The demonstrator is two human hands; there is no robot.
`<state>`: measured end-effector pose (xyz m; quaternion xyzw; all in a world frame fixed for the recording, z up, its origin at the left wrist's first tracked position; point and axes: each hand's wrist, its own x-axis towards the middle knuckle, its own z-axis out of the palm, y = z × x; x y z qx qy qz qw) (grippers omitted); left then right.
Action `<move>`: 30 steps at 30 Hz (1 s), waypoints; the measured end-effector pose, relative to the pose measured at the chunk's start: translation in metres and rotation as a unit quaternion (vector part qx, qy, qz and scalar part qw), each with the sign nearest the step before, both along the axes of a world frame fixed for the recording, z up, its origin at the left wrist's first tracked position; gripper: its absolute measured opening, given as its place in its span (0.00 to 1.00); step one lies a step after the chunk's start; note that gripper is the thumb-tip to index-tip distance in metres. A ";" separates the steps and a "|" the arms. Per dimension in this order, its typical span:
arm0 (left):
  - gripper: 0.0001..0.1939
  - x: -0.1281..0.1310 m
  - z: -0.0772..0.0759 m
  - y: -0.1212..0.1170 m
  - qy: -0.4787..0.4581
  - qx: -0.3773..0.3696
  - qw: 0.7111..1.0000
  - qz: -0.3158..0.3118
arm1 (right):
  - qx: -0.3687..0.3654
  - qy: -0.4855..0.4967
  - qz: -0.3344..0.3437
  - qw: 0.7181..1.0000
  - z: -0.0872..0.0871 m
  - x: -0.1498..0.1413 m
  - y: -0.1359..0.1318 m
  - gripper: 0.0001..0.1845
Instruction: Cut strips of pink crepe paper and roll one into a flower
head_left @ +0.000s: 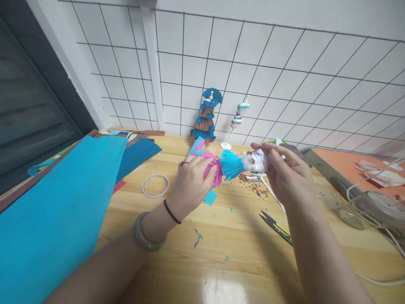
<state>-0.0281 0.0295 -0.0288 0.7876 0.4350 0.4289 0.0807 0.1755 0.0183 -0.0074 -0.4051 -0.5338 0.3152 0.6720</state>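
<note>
A miniature dress form [255,161] lies sideways between my hands above the table. Its bodice is white with coloured marks, and a blue crepe-paper ruffle [232,164] fans out below it. Pink crepe paper [216,179] makes up the layer further left. My left hand [195,179] is closed around this pink layer. My right hand [286,169] grips the form's top end between thumb and fingers, beside a small white knob. Under the form, a white strip [272,194] and colourful paper scraps [257,188] lie on the table.
Black-bladed thread snips [276,228] lie near my right forearm. A tape roll [155,185] is left of my left hand. Large blue crepe paper [63,211] covers the left side. Behind stand a blue-and-brown ruffled form [207,120] and a bare form [237,120]. A glass jar [351,215] sits right.
</note>
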 end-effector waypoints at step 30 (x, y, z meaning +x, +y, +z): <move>0.19 0.005 0.005 0.004 -0.318 -0.407 0.843 -0.154 | 0.015 -0.185 -0.061 0.981 0.013 -0.023 -0.021 0.11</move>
